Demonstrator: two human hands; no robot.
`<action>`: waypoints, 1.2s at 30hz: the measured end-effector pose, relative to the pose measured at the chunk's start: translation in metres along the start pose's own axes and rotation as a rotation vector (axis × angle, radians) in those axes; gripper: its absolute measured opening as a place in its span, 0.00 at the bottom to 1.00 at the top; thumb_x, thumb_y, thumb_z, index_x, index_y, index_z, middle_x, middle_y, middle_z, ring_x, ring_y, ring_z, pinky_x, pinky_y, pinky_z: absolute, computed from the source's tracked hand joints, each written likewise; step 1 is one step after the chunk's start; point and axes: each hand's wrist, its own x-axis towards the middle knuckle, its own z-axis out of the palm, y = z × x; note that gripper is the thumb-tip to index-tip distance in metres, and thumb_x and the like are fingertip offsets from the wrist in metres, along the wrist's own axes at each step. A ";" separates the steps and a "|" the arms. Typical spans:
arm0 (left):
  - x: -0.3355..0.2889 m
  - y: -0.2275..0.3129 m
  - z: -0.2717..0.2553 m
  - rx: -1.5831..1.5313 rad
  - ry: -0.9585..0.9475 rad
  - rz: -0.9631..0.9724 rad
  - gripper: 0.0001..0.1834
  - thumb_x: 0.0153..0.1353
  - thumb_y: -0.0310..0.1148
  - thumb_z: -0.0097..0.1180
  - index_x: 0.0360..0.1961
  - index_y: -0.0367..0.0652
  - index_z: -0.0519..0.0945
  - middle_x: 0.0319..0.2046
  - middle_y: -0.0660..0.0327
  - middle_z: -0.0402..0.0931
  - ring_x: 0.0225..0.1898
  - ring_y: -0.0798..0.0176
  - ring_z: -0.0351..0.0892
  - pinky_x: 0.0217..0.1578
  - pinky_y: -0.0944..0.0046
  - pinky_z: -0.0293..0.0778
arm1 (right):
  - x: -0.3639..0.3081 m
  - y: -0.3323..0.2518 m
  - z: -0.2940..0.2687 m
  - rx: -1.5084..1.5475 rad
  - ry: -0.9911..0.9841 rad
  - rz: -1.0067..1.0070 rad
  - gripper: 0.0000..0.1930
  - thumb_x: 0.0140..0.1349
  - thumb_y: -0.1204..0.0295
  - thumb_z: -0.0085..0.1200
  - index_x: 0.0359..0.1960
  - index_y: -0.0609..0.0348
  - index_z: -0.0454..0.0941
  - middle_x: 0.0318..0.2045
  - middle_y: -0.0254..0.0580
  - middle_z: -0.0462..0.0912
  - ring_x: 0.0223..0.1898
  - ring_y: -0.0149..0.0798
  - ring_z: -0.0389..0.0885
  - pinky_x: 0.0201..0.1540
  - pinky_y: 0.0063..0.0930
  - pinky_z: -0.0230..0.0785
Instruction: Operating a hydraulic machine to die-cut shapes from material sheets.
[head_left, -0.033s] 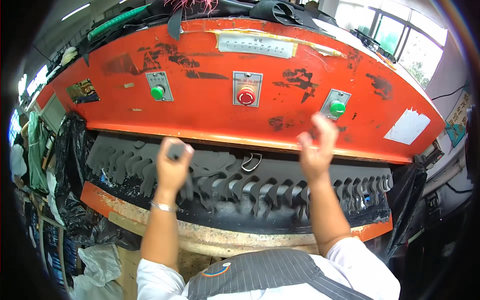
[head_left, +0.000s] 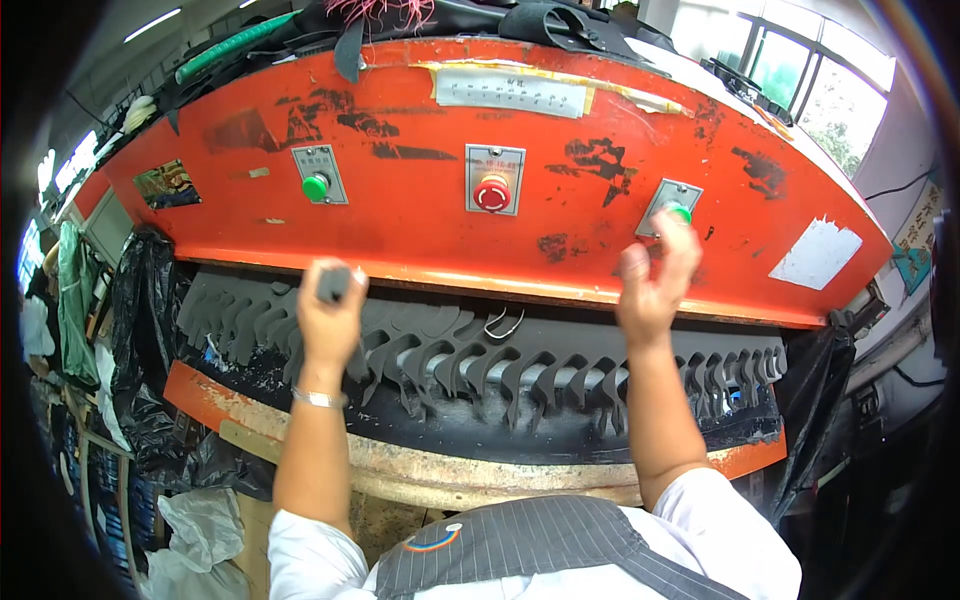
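Hanging at the far left, a black plastic sheet (head_left: 142,325) is seen beside the orange machine front (head_left: 400,215). Next, below the left green button (head_left: 314,187), a dark grey piece (head_left: 334,283) is held by the left hand (head_left: 325,318), whose fingers are bent and closed around it. In the middle, under the red button (head_left: 491,194), a thin metal loop (head_left: 497,337) is placed on the dark grey material (head_left: 585,335), which is spread below the machine front. Along its near side a long row of curved strips (head_left: 542,382) is formed, so this part of the cutting can be judged as done; the plain band behind seems to be left uncut. Farther right, the right hand (head_left: 652,288) is raised at the right green button (head_left: 682,212). Its fingers are loosely spread, slightly blurred, and nothing is seen between them; whether the button is touched cannot be told.
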 end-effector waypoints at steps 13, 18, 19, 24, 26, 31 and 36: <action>0.086 0.034 -0.014 0.324 -0.160 0.045 0.12 0.55 0.28 0.62 0.35 0.39 0.71 0.30 0.56 0.75 0.32 0.55 0.75 0.36 0.58 0.72 | 0.067 0.042 0.015 -0.496 0.200 -0.057 0.21 0.63 0.61 0.54 0.54 0.57 0.71 0.58 0.46 0.69 0.64 0.51 0.61 0.67 0.55 0.40; -0.028 0.069 0.002 -0.528 -0.401 -0.485 0.07 0.62 0.31 0.58 0.35 0.39 0.76 0.28 0.62 0.76 0.32 0.69 0.77 0.35 0.66 0.75 | 0.001 -0.035 -0.004 -0.026 -0.157 0.033 0.22 0.58 0.64 0.56 0.53 0.58 0.71 0.55 0.50 0.70 0.60 0.52 0.64 0.64 0.51 0.50; -0.048 0.084 0.007 -0.656 -0.389 -0.593 0.10 0.65 0.36 0.55 0.38 0.40 0.76 0.28 0.61 0.77 0.32 0.67 0.78 0.37 0.66 0.75 | -0.022 -0.057 -0.016 0.142 -0.379 0.145 0.24 0.58 0.61 0.57 0.54 0.59 0.71 0.55 0.51 0.69 0.59 0.51 0.63 0.62 0.46 0.55; -0.121 0.104 0.041 -0.837 -0.407 -0.788 0.19 0.68 0.49 0.48 0.43 0.43 0.75 0.31 0.61 0.75 0.34 0.67 0.75 0.38 0.65 0.73 | -0.121 -0.156 -0.075 1.038 -0.900 1.083 0.38 0.65 0.54 0.53 0.68 0.59 0.51 0.52 0.46 0.72 0.51 0.38 0.74 0.50 0.31 0.70; -0.137 0.118 0.045 -0.710 -0.506 -0.810 0.23 0.67 0.54 0.46 0.44 0.44 0.74 0.31 0.62 0.74 0.33 0.66 0.75 0.38 0.64 0.74 | -0.112 -0.177 -0.105 1.252 -0.997 1.500 0.19 0.66 0.59 0.52 0.53 0.54 0.69 0.33 0.31 0.78 0.28 0.25 0.76 0.33 0.21 0.70; -0.165 0.101 0.063 -0.368 -0.866 -0.564 0.29 0.67 0.57 0.43 0.46 0.39 0.76 0.39 0.59 0.76 0.41 0.62 0.75 0.43 0.59 0.72 | -0.090 -0.161 -0.201 0.872 -0.699 1.503 0.24 0.63 0.60 0.58 0.58 0.56 0.70 0.35 0.32 0.80 0.26 0.23 0.74 0.30 0.21 0.70; -0.202 0.144 0.088 0.503 -0.961 0.137 0.21 0.63 0.48 0.52 0.39 0.38 0.80 0.37 0.55 0.76 0.42 0.51 0.74 0.45 0.55 0.70 | -0.090 -0.089 -0.358 0.549 0.260 1.453 0.23 0.50 0.80 0.52 0.52 0.63 0.71 0.34 0.36 0.77 0.33 0.32 0.74 0.39 0.26 0.68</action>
